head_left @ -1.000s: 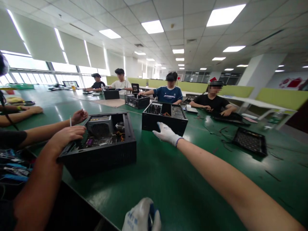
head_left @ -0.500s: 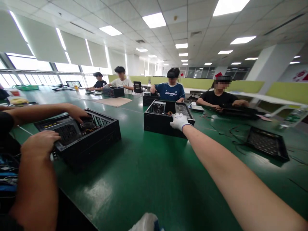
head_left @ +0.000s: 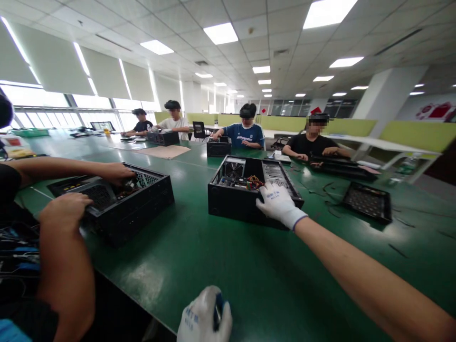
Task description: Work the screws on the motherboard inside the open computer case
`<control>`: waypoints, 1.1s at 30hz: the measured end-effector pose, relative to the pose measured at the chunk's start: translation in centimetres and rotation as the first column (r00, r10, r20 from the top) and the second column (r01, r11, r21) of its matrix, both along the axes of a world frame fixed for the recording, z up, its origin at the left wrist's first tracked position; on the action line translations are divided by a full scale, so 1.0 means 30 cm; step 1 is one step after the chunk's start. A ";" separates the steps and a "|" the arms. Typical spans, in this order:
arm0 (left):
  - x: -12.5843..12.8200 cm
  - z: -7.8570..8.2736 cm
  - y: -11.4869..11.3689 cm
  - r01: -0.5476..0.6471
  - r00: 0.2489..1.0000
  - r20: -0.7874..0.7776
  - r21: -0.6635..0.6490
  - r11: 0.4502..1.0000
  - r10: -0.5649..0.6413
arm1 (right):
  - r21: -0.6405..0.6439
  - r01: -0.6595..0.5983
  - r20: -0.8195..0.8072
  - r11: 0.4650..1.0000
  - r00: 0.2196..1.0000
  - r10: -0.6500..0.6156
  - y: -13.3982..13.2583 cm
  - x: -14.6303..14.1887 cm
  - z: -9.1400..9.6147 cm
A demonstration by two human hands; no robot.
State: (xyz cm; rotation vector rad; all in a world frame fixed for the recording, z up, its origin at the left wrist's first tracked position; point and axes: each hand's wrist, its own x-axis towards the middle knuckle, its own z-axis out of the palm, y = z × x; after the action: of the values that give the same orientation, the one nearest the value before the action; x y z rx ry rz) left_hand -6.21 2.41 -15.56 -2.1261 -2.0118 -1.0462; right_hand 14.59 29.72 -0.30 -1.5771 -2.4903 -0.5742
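Observation:
In a white glove, my right hand grips the near wall of an open black computer case, its fingers hooked over the rim. Inside the case show a fan, a bundle of coloured wires and metal drive bays. My left hand, gloved too, is low at the front edge of the table, apart from the case. Its fingers are closed around a dark blue object that looks like a tool handle; most of it is hidden.
At left, a co-worker's bare hands work in another open computer case. A black perforated panel and loose cables lie to the right on the green table. Several people sit across.
The case under my right hand has come nearer to me, with the hand still on its rim. My left hand has risen further into view with the blue object. The camera view has shifted slightly.

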 end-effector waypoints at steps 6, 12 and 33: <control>-0.014 -0.032 0.021 0.056 0.992 0.106 0.097 0.994 -0.066 | 0.056 -0.120 0.038 0.991 0.992 0.118 -0.355 0.182 0.017; 0.023 0.219 -0.040 0.152 0.974 0.149 0.134 0.979 -0.172 | 0.002 -0.238 -0.038 0.971 0.971 0.238 -0.649 0.309 0.044; 0.177 0.550 -0.107 0.420 0.823 -0.326 -0.204 0.884 -0.466 | 0.009 -0.464 -0.291 0.886 0.847 0.446 -1.070 0.401 0.105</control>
State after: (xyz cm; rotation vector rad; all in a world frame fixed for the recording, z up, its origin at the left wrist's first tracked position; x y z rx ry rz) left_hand -0.89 -0.81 0.95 -2.6929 -1.4781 -0.4890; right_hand 26.63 -2.37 2.84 -0.9342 -2.5369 -0.1829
